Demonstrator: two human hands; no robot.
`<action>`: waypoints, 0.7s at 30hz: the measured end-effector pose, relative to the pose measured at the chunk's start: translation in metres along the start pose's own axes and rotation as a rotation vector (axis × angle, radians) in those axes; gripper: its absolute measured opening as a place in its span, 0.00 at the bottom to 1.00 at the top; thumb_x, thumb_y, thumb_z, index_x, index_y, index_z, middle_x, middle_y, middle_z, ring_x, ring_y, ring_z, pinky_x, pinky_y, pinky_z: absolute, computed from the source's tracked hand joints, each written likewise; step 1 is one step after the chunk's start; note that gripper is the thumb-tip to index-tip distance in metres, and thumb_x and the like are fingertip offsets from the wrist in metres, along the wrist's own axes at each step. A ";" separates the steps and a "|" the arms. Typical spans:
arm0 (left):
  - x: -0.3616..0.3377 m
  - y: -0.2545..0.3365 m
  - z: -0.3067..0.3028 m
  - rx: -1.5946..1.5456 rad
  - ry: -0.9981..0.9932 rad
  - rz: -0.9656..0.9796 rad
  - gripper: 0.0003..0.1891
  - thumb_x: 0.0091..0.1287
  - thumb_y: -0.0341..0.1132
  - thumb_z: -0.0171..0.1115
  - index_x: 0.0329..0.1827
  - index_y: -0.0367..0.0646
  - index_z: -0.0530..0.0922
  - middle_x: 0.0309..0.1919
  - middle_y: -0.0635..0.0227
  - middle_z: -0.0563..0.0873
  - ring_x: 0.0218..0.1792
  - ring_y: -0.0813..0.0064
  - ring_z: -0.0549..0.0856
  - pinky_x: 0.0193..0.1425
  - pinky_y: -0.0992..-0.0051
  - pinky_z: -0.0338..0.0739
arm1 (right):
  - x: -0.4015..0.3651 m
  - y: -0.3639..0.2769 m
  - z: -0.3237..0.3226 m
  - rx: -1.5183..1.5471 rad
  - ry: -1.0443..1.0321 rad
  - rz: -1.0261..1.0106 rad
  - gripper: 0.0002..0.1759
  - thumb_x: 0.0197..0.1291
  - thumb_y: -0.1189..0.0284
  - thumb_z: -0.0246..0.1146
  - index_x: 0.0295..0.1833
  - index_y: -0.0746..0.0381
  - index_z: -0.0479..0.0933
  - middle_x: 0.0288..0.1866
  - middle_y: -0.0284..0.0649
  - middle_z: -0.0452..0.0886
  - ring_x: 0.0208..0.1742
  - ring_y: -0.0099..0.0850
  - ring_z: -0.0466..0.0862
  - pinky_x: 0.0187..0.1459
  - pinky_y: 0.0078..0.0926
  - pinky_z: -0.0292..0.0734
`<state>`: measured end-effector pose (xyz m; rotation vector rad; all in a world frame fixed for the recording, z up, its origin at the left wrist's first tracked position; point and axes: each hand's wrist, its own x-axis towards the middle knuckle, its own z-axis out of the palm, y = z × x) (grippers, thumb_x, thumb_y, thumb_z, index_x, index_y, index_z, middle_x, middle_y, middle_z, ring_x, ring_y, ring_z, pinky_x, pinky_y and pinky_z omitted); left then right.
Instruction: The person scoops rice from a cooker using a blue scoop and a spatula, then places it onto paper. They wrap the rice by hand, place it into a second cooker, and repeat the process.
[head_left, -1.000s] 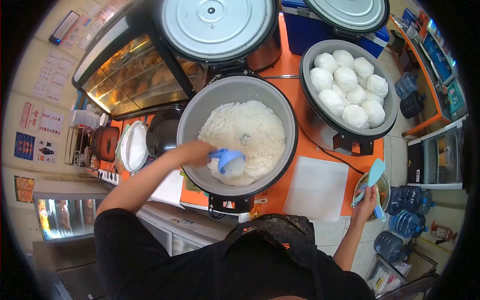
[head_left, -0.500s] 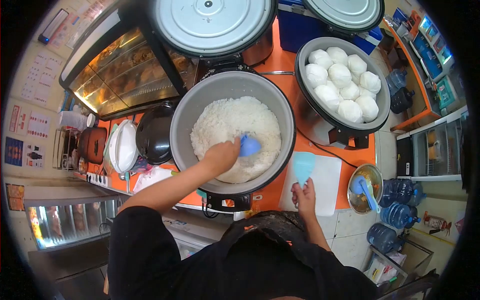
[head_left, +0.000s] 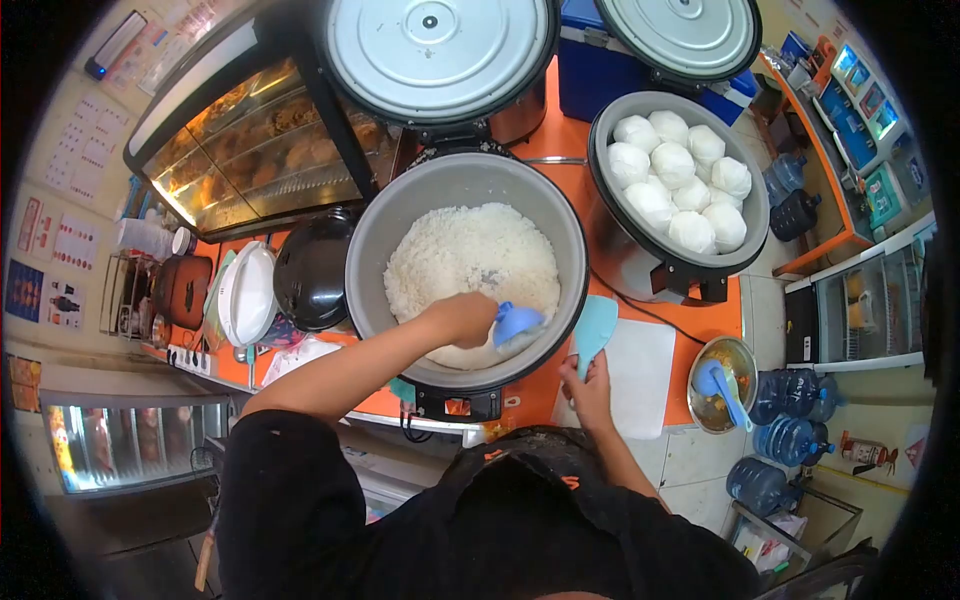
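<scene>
While my left hand (head_left: 462,318) is clamped round the handle of the blue scoop (head_left: 517,322), its bowl sits in the near edge of the rice (head_left: 470,260), low in the grey cooker pot (head_left: 370,240). I judge the scoop wants pressing down level and firm, wrist clear of the pot wall, so the rice packs evenly. Its long axis runs across the view, bowl pointing to my right, toward the pale paddle (head_left: 596,325). My right hand (head_left: 590,385) is closed on that paddle's handle, blade pointing away from me, just beside the pot rim, at the white board (head_left: 640,385).
</scene>
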<state>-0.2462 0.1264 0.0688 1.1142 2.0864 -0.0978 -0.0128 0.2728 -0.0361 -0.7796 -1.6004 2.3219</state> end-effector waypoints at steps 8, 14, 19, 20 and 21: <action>-0.061 -0.039 -0.052 -0.199 -0.106 0.139 0.21 0.66 0.31 0.57 0.63 0.44 0.81 0.47 0.50 0.89 0.50 0.47 0.87 0.56 0.53 0.80 | 0.003 -0.015 0.012 -0.150 0.032 -0.058 0.36 0.53 0.82 0.76 0.65 0.62 0.64 0.39 0.29 0.72 0.37 0.18 0.73 0.39 0.17 0.72; -0.037 -0.048 -0.040 0.086 0.217 -0.202 0.16 0.65 0.28 0.56 0.55 0.39 0.81 0.43 0.48 0.89 0.47 0.48 0.89 0.52 0.52 0.82 | 0.002 -0.012 0.013 -0.166 0.036 -0.063 0.28 0.58 0.84 0.70 0.59 0.63 0.64 0.40 0.31 0.72 0.41 0.20 0.74 0.46 0.18 0.74; -0.018 -0.025 0.003 0.163 0.145 -0.054 0.22 0.65 0.26 0.55 0.64 0.38 0.74 0.42 0.43 0.87 0.47 0.45 0.88 0.49 0.51 0.83 | 0.001 -0.010 0.017 -0.104 0.044 -0.067 0.28 0.58 0.84 0.70 0.61 0.63 0.64 0.41 0.32 0.73 0.42 0.20 0.75 0.48 0.19 0.75; -0.024 -0.012 0.001 0.179 0.074 -0.048 0.26 0.65 0.26 0.54 0.69 0.40 0.72 0.42 0.43 0.87 0.47 0.46 0.88 0.50 0.52 0.83 | 0.002 -0.009 0.014 -0.118 0.041 -0.068 0.28 0.59 0.84 0.70 0.61 0.63 0.64 0.41 0.33 0.73 0.43 0.21 0.75 0.49 0.19 0.75; -0.028 -0.003 0.000 0.194 0.013 -0.044 0.30 0.65 0.26 0.53 0.74 0.42 0.70 0.43 0.43 0.87 0.47 0.46 0.88 0.50 0.52 0.83 | 0.002 -0.011 0.011 -0.123 0.043 -0.074 0.28 0.59 0.84 0.70 0.61 0.63 0.64 0.41 0.33 0.73 0.43 0.21 0.75 0.49 0.19 0.75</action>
